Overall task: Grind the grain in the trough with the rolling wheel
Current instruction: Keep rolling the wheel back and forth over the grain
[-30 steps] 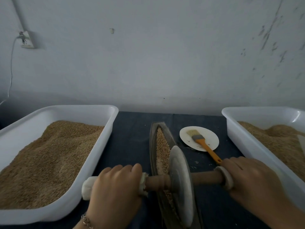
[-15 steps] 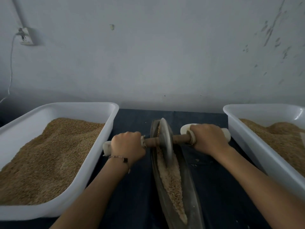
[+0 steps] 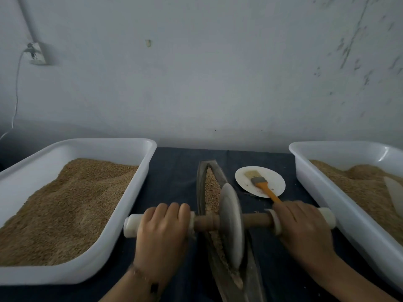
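Pale scuffed wall behind, wall socket with a cord at 10 o'clock. Dark blue tabletop below. Long narrow trough runs 12 to 6 down the centre, grain lying along its channel. Rolling wheel stands upright in the trough at centre, just toward 6, grain on both its far and near sides. Wooden axle crosses 9 to 3 with white end grips. Left hand wraps the left grip, fingers curled over the top. Right hand clasps the right grip the same way. White tub of grain at 9, a second white tub of grain at 3. Small white plate at 1 o'clock beside the trough, orange-handled brush lying on it.
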